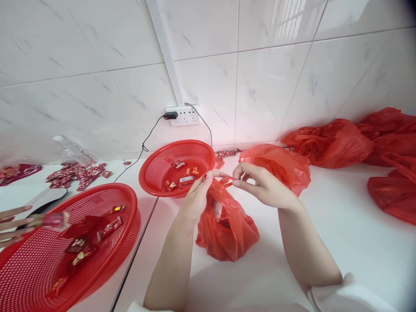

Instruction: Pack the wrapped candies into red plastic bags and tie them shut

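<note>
I see the left hand (195, 197) clamped on the gathered mouth of a bulging red bag (234, 236) on the near side of the white table (360, 260), the right hand (264, 186) pinching its handle, while leftward a near basket (29, 260) and a far basket (182, 151) hold wrapped packets (186, 180)

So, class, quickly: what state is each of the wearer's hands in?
Left hand: closed, holding the red bag.
Right hand: closed, pinching its top.

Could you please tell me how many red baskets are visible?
2: one basket sits beyond the left hand, below the power sockets; the other basket, lower left, is cut off by the picture's edge.
</note>
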The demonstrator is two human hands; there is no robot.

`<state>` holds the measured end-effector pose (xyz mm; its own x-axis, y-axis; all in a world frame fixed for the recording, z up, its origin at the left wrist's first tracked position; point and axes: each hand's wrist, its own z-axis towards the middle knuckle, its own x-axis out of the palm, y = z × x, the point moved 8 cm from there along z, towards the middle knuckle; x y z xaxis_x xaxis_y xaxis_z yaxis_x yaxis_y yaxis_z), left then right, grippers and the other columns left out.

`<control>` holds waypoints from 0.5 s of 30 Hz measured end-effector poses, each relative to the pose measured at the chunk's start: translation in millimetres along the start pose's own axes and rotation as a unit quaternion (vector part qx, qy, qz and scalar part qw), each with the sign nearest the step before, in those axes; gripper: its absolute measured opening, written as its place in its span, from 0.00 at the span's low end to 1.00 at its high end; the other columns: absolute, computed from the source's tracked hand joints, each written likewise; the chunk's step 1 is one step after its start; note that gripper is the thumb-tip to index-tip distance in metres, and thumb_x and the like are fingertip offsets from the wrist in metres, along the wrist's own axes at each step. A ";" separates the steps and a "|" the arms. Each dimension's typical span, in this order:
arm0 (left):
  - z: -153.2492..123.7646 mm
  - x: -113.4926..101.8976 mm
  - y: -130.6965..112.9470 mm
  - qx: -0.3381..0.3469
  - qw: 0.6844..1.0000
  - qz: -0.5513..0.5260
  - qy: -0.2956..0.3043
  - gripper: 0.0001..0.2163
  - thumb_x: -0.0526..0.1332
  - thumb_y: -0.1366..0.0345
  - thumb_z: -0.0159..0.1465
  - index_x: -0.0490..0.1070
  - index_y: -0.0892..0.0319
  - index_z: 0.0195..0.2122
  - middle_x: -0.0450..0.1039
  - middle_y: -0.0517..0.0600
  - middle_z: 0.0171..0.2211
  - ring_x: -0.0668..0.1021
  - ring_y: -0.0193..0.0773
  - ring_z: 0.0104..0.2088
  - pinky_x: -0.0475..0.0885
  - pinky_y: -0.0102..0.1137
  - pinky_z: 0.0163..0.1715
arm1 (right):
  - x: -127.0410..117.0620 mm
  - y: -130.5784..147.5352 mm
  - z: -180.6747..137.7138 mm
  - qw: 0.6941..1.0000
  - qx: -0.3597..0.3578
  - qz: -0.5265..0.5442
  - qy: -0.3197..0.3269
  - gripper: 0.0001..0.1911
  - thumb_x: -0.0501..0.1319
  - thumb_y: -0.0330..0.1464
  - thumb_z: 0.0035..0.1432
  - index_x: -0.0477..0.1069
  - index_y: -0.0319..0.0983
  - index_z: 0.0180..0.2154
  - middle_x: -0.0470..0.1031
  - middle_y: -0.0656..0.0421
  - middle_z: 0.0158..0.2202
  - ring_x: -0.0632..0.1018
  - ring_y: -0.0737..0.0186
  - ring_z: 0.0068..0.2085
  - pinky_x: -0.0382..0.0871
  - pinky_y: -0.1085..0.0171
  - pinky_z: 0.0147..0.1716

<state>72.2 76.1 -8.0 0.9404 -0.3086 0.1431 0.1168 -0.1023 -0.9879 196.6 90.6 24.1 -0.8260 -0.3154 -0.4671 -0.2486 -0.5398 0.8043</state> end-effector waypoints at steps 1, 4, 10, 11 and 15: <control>1.3 -3.3 -1.2 0.008 1.000 -0.005 -0.004 0.20 0.49 0.51 0.68 0.69 0.62 0.47 0.66 0.43 0.11 0.68 0.32 0.10 0.64 0.25 0.14 | -5.3 0.1 -1.1 1.000 -0.004 -0.005 -0.009 0.07 0.56 0.37 0.63 0.66 0.40 0.34 0.71 0.59 0.33 0.72 0.64 0.34 0.68 0.62 0.35; 7.8 -9.9 2.9 -0.003 0.998 -0.058 0.011 0.23 0.50 0.50 0.68 0.66 0.62 0.55 0.70 0.46 0.15 0.69 0.32 0.12 0.65 0.25 0.16 | -23.3 6.0 -8.0 0.998 -0.038 -0.026 -0.043 0.06 0.56 0.36 0.63 0.67 0.41 0.35 0.71 0.56 0.39 0.73 0.60 0.40 0.69 0.59 0.41; 21.9 -9.8 20.9 -0.056 0.977 -0.202 0.036 0.21 0.53 0.53 0.67 0.69 0.60 0.54 0.73 0.49 0.23 0.72 0.30 0.20 0.69 0.26 0.26 | -10.1 26.9 -18.8 0.983 -0.139 -0.074 0.091 0.05 0.60 0.32 0.60 0.71 0.41 0.31 0.62 0.54 0.59 0.62 0.50 0.61 0.61 0.48 0.56; 23.3 -9.3 21.5 -0.052 0.977 -0.205 0.039 0.19 0.53 0.54 0.67 0.70 0.61 0.52 0.73 0.49 0.24 0.71 0.30 0.21 0.69 0.26 0.27 | -6.5 27.0 -18.5 0.981 -0.141 -0.077 0.108 0.04 0.60 0.31 0.60 0.71 0.41 0.31 0.61 0.54 0.60 0.61 0.51 0.62 0.60 0.48 0.57; 22.4 -12.8 15.2 -0.013 0.993 -0.111 0.032 0.12 0.60 0.61 0.63 0.71 0.60 0.45 0.68 0.46 0.27 0.68 0.28 0.22 0.66 0.25 0.27 | -0.1 15.0 -8.7 0.989 -0.112 -0.023 0.095 0.04 0.60 0.27 0.57 0.67 0.42 0.34 0.66 0.54 0.54 0.67 0.55 0.57 0.62 0.50 0.56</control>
<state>69.1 99.6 -26.1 0.8702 -0.3344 0.3618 0.3100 -0.1992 -0.9296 197.3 75.7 33.0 -0.7014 -0.4153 -0.5794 -0.1484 -0.7099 0.6885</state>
